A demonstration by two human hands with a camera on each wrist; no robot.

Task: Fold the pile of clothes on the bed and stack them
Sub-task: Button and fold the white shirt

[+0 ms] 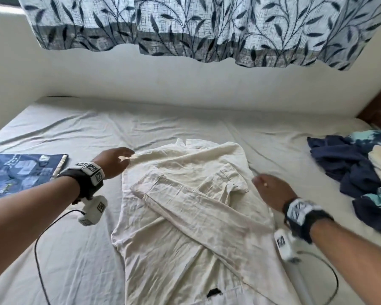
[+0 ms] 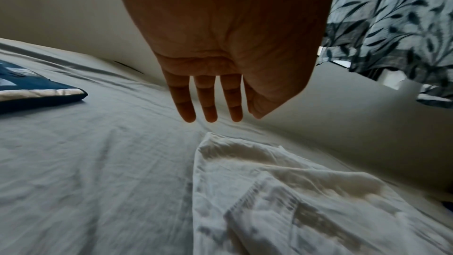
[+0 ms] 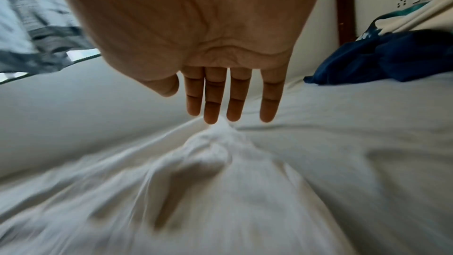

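A cream long-sleeved shirt [image 1: 185,212] lies flat on the bed, collar toward the wall, both sleeves folded across its body. My left hand [image 1: 117,161] hovers at the shirt's left shoulder, fingers straight, holding nothing; in the left wrist view the left hand [image 2: 210,111] hangs above the shirt's corner [image 2: 257,162]. My right hand [image 1: 271,190] is over the shirt's right edge; the right wrist view shows the right hand [image 3: 230,108] with straight fingers above the shirt [image 3: 215,154], empty. A folded blue printed garment [image 1: 20,172] lies at the left.
A pile of unfolded clothes [image 1: 356,172], navy, teal and cream, sits at the bed's right side. The bed sheet [image 1: 75,249] is pale and wrinkled. A leaf-patterned curtain [image 1: 207,25] hangs over the wall behind. Cables from the wrist cameras trail on the sheet.
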